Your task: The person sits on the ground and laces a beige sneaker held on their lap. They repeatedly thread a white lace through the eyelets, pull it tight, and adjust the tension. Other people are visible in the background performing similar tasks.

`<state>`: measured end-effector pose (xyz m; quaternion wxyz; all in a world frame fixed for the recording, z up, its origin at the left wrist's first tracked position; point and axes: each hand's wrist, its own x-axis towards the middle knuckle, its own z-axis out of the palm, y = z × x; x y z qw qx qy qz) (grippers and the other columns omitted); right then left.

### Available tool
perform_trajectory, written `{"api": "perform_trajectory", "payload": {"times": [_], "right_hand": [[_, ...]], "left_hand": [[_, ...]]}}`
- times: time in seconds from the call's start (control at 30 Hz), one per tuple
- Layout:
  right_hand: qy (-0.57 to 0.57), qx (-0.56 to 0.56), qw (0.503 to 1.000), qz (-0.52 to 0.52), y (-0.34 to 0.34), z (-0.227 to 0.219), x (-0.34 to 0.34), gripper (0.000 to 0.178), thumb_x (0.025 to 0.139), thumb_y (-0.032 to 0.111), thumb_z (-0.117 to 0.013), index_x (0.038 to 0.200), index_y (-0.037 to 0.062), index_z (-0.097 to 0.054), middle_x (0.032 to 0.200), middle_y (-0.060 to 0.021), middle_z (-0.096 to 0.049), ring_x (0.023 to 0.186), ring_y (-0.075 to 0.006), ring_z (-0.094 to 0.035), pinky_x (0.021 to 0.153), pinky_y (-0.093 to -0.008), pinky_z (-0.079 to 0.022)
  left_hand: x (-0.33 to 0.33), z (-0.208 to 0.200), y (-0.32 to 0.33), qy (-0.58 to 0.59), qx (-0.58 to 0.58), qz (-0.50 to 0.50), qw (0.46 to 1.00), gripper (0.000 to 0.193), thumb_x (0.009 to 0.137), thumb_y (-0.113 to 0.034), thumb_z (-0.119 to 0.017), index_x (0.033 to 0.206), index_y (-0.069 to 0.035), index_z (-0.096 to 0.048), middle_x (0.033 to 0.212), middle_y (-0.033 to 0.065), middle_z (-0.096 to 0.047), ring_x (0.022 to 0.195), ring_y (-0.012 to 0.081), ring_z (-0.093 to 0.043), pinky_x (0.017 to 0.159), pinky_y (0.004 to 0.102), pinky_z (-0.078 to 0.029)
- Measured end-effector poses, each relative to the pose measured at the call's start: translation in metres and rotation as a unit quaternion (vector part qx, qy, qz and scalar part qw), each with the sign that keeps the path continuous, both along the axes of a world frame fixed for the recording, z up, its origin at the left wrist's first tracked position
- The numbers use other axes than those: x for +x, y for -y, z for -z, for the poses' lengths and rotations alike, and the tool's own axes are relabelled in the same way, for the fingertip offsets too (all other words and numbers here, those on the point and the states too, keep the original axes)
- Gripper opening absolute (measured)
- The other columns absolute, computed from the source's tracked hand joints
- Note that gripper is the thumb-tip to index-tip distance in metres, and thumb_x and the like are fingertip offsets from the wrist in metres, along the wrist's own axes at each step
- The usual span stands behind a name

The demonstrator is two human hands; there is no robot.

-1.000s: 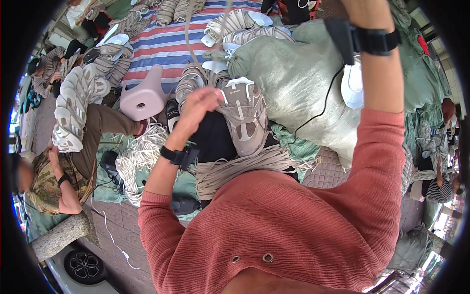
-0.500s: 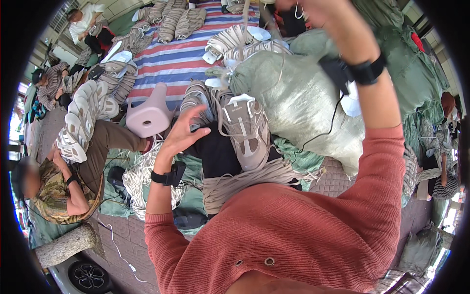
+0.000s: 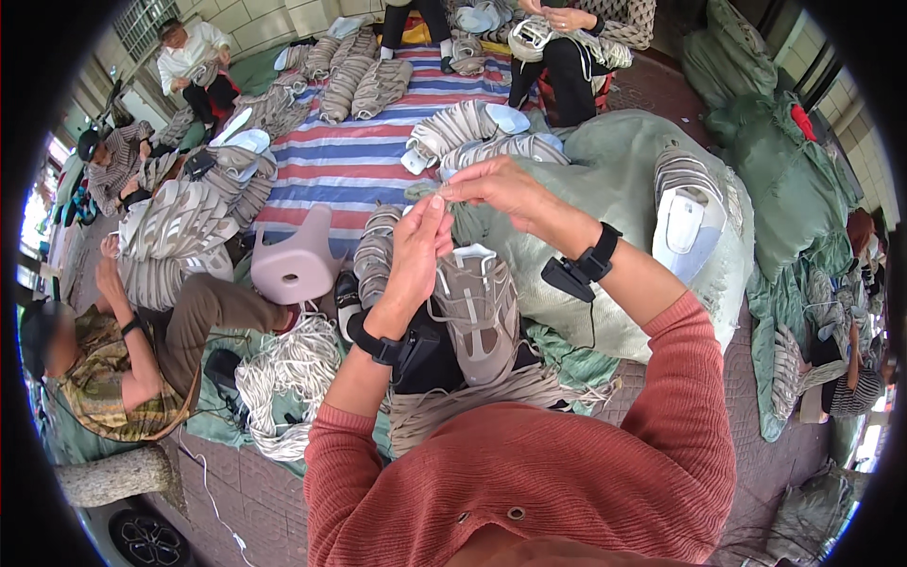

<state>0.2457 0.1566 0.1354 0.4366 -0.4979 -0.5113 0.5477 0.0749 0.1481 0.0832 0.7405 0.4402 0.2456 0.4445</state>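
Note:
Above my lap my two hands meet at the fingertips. My left hand (image 3: 419, 248) is closed in a pinch, and my right hand (image 3: 510, 197) pinches just beside it. They hold the end of a shoelace, too thin to follow clearly between the fingers. Below them a grey-beige sneaker (image 3: 479, 317) rests on my dark-clad lap, toe toward me, with lace through its upper. A bundle of beige laces (image 3: 482, 395) lies across my lap behind the toe.
A pink plastic stool (image 3: 295, 260) stands left of my knees, near a heap of white laces (image 3: 283, 378). On my right bulges a large sack (image 3: 605, 227) with nested shoe uppers (image 3: 688, 213) on it. A striped sheet (image 3: 321, 156) spreads ahead. A co-worker (image 3: 123, 364) sits at left.
My right hand has come down from the top of the view to meet my left. My left hand has risen and closed from an open spread. The shoe stays on my lap.

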Motion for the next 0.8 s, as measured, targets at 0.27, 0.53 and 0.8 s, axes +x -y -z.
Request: {"api": "perform_trajectory", "payload": {"times": [0.27, 0.53, 0.8], "right_hand": [[-0.093, -0.012, 0.994, -0.053, -0.036, 0.011, 0.049, 0.021, 0.090, 0.014, -0.066, 0.106, 0.0003, -0.068, 0.092, -0.0045, -0.070, 0.081, -0.0088, -0.065, 0.065, -0.0201, -0.047], [-0.192, -0.037, 0.979, 0.051, -0.097, 0.050, 0.144, 0.026, 0.091, 0.016, -0.065, 0.114, 0.0033, -0.063, 0.088, -0.0013, -0.069, 0.065, -0.0044, -0.055, 0.056, -0.0181, -0.040], [-0.282, 0.005, 0.959, -0.018, -0.114, 0.060, 0.201, 0.039, 0.096, 0.017, -0.058, 0.131, 0.0006, -0.055, 0.109, -0.0067, -0.068, 0.084, -0.0071, -0.061, 0.066, -0.0193, -0.047]], "left_hand": [[0.002, 0.046, -0.013, -0.182, 0.295, -0.068, 0.935, 0.029, 0.104, -0.021, -0.040, 0.100, -0.005, -0.064, 0.092, 0.0027, -0.059, 0.091, 0.0161, -0.054, 0.086, 0.0302, -0.044], [-0.008, 0.053, -0.003, -0.187, 0.072, -0.042, 0.979, 0.027, 0.102, -0.024, -0.043, 0.082, -0.010, -0.054, 0.069, -0.0057, -0.040, 0.062, 0.0052, -0.036, 0.054, 0.0241, -0.031], [0.002, 0.064, -0.005, -0.200, 0.090, -0.021, 0.975, 0.019, 0.098, -0.024, -0.049, 0.087, -0.011, -0.057, 0.076, -0.0058, -0.049, 0.064, 0.0049, -0.044, 0.056, 0.0228, -0.040]]}}
